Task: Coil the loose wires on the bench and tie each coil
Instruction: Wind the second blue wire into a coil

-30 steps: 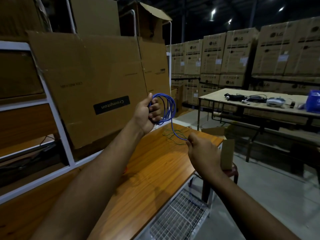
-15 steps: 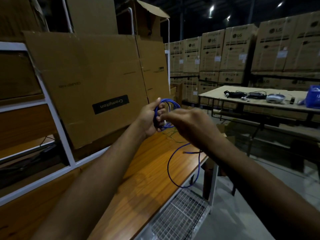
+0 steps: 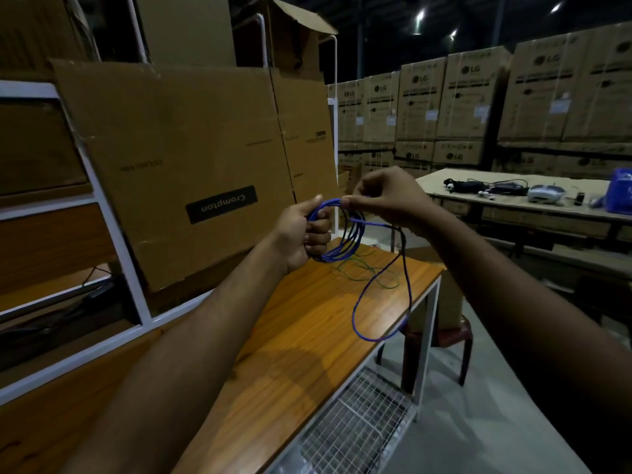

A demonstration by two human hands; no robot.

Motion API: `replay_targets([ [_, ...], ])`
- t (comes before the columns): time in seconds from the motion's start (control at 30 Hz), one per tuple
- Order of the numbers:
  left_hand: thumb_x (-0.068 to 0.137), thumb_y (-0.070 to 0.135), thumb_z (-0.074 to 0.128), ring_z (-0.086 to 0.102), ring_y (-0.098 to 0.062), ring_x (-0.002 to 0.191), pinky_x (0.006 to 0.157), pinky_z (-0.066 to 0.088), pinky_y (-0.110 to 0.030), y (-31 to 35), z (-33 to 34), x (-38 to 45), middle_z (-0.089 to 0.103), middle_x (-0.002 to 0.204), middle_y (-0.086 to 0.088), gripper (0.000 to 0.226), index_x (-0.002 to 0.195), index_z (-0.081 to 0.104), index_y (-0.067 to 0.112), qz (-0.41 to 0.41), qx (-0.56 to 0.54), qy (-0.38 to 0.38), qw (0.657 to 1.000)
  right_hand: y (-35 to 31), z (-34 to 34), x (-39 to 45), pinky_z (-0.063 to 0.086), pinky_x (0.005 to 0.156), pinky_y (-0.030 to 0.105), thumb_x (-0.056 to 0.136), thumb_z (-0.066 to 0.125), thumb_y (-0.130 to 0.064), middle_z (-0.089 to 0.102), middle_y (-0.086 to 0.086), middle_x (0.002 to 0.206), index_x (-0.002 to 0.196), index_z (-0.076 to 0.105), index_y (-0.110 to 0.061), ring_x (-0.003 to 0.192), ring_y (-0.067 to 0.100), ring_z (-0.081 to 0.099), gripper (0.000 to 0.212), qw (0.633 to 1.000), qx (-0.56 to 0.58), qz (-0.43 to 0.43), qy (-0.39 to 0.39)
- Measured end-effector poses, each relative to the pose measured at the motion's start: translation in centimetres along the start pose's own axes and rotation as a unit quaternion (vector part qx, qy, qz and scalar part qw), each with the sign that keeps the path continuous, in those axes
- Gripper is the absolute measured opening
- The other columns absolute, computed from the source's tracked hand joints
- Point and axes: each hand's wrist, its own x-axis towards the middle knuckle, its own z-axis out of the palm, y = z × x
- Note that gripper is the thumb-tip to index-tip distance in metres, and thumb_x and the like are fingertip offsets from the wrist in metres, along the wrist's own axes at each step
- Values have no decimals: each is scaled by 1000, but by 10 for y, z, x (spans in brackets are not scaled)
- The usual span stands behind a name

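Both hands meet above the wooden bench (image 3: 273, 354): I see the left hand (image 3: 301, 234) clenching the blue wire coil (image 3: 345, 234), the right hand (image 3: 386, 196) pinching its top strand. One loose loop (image 3: 362, 313) hangs right; thin green wires (image 3: 362, 271) lie far on the bench.

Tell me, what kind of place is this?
Probably a warehouse. Tall stacks of boxes fill the back, lamps hang from a high dark roof, and a bench stands by a rack for wire work.

left hand (image 3: 301, 230) fisted, right hand (image 3: 386, 196) pinching, both arms extended.
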Motion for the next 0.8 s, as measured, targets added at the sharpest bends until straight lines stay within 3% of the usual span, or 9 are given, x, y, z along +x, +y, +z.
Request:
replay_targets([
  [0.1,105,40,31,20,-5,34,36,12,-20,4,-10,-3,26,46,9,44,67,37,20,2,-23,25,999,25,-10,-10,46,61,30,92,65,-28,53,15,93,106,70,-5,66,17,50,28,956,240,74,-150],
  [0.17,105,40,32,21,-5,33,36,14,-20,4,-12,-5,25,46,9,42,67,37,21,-10,-16,25,1000,37,-8,-15,46,59,29,92,62,-24,48,14,95,110,72,-10,65,16,50,25,929,321,100,-156],
  [0.2,104,39,33,21,-5,33,35,16,-19,4,-12,-6,25,46,9,42,68,37,20,-17,-5,25,1000,39,-4,-17,43,54,26,94,61,-22,49,15,94,110,72,-10,62,14,48,23,933,322,102,-125],
  [0.33,105,36,30,24,-6,33,34,23,-19,0,-4,-9,29,45,9,39,70,38,20,-37,51,12,998,30,10,-23,38,48,28,93,66,-13,71,17,89,105,72,-8,54,9,57,14,960,264,55,78],
  [0.43,105,36,30,25,-6,33,35,23,-18,-3,0,-7,29,44,9,39,72,39,19,-44,60,7,997,24,14,-22,50,52,30,87,75,-17,76,6,84,98,74,-7,65,15,67,15,985,144,7,100],
  [0.5,105,37,31,25,-5,31,33,22,-18,-5,2,-5,29,44,10,39,72,40,19,-52,47,-6,998,20,18,-20,55,64,21,85,78,-22,75,-3,81,92,77,-13,73,9,71,12,990,29,-4,139],
  [0.57,105,37,30,23,-4,32,32,19,-19,-7,3,-3,27,44,9,40,72,40,18,-54,32,-17,998,17,22,-19,48,62,8,85,78,-26,73,-7,79,89,77,-17,74,2,68,11,983,-42,-6,181],
  [0.8,105,40,32,22,-4,34,37,15,-19,-5,6,-2,27,48,10,40,72,40,19,-61,45,-24,997,26,40,-19,50,61,25,96,63,-27,69,-1,81,92,67,-19,74,13,65,10,954,3,90,287],
])
